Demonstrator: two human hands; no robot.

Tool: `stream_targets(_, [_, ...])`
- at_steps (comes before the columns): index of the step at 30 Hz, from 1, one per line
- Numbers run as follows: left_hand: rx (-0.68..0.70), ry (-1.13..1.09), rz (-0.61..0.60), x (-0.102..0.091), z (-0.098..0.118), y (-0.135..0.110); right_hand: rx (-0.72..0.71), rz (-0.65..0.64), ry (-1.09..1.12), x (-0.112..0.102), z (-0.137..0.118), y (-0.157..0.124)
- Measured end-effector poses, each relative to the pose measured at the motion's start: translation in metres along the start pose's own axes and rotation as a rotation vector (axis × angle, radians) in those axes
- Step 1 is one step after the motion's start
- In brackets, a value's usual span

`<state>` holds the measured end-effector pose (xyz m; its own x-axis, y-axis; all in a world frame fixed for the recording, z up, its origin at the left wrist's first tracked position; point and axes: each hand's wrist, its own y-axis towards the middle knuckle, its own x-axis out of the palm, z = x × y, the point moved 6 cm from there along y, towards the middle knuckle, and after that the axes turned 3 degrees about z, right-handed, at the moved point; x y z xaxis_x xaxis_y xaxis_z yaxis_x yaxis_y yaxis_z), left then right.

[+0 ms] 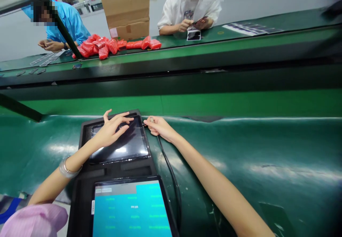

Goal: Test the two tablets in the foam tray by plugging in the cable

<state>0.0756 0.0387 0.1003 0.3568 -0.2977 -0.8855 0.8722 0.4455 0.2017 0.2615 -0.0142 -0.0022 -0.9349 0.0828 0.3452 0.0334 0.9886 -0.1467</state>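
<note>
My left hand is over a dark-screened tablet, fingers spread and nothing held; whether the fingertips touch the glass I cannot tell. At the tablet's upper right edge, my right hand pinches the end of a black cable. Fingers hide most of the plug, so its seating in the tablet is unclear. Clear film seems to wrap this tablet, which lies in a black tray. Nearer to me lies a second tablet, its screen lit blue with green text.
A green mat covers the bench. Beyond a dark channel, red wrapped packs lie before a cardboard box. Two people sit opposite, one in blue, one in white. A dark post stands left.
</note>
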Motion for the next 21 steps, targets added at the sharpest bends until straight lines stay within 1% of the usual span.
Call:
stream_targets(4, [0.062,0.164,-0.011,0.014,-0.005,0.001,-0.012,0.002,-0.016,0.000,-0.001,0.000])
stream_targets(7, [0.100,0.187,-0.050,0.021,-0.004,0.000,-0.017,0.010,-0.028,-0.001,0.000,0.001])
stream_targets(9, [0.085,0.163,-0.059,0.022,-0.001,0.003,-0.018,0.021,-0.045,-0.002,0.001,0.001])
stream_targets(12, [0.039,0.133,-0.035,0.023,0.007,0.021,-0.027,0.060,-0.089,-0.003,0.001,0.000])
stream_targets(13, [0.041,0.125,-0.054,0.026,0.010,0.029,-0.032,0.078,-0.106,-0.003,0.000,0.000])
stream_targets(15, [0.047,0.108,-0.129,0.038,0.017,0.045,-0.036,0.108,-0.138,-0.002,-0.002,0.000])
stream_targets(17, [0.002,0.086,-0.205,0.050,0.019,0.057,-0.023,0.107,-0.167,-0.001,-0.005,0.002])
stream_targets(19, [-0.064,0.072,-0.236,0.058,0.018,0.063,-0.002,0.094,-0.193,-0.002,-0.010,0.005])
stream_targets(21, [-0.100,0.063,-0.241,0.061,0.019,0.065,-0.001,0.127,-0.205,-0.012,-0.020,0.004])
